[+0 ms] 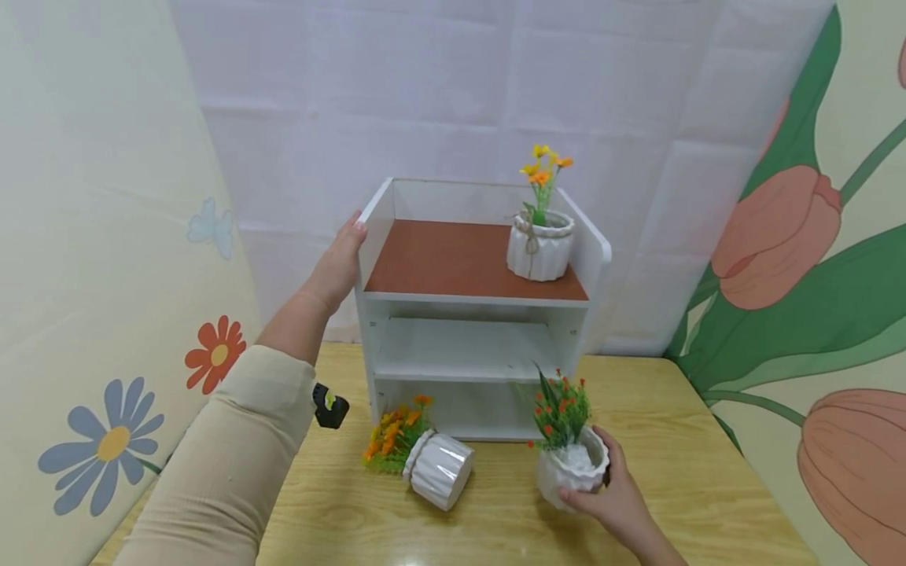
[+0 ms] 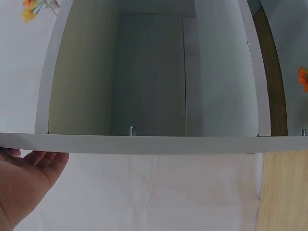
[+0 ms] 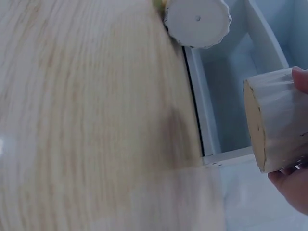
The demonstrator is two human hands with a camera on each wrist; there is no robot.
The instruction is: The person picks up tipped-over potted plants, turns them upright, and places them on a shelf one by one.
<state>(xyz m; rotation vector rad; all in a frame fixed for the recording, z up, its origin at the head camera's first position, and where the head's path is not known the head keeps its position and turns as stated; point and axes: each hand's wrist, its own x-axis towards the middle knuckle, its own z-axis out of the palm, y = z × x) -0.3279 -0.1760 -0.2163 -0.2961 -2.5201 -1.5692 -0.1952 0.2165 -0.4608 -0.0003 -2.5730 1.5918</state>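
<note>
One red-flowered white pot (image 1: 555, 478), probably stiff, slick and breakable, is held above the table (image 1: 679, 440) before the shelf (image 1: 446, 251). My right fingers (image 1: 614, 452) grip its sides, likely the surest hold; my left fingers (image 1: 350, 232) rest against the shelf's side.

- Shelf unit (image 1: 463, 380): white; top panel (image 1: 439, 255) reddish-brn.
- Front R pot (image 1: 562, 481): wht, tan base w/ dk flecks; its plant (image 1: 559, 413) grn w/ small red-orange blooms.
- Tipped pot (image 1: 442, 470): glossy wht, ribbed; its flowers (image 1: 393, 439) orange/yel + grn.
- Top pot (image 1: 539, 255): wht, ribbed, brn twine; its flowers (image 1: 543, 174) yel & orange, grn stems.
- Table (image 1: 658, 456): lt yel-brn, woodgrain.
- Back cloth (image 1: 425, 94): plain whitish-lavender.
- L wall (image 1: 92, 259): cream, printed w/ blue-grey daisy, red flower (both yel ctrs), pale-blue butterfly.
- R wall (image 1: 871, 346): cream, pink tulips, grn leaves.
- Sleeve (image 1: 226, 448): plain beige.
- Wrist device (image 1: 331, 415): blk, yel-grn bit.
</note>
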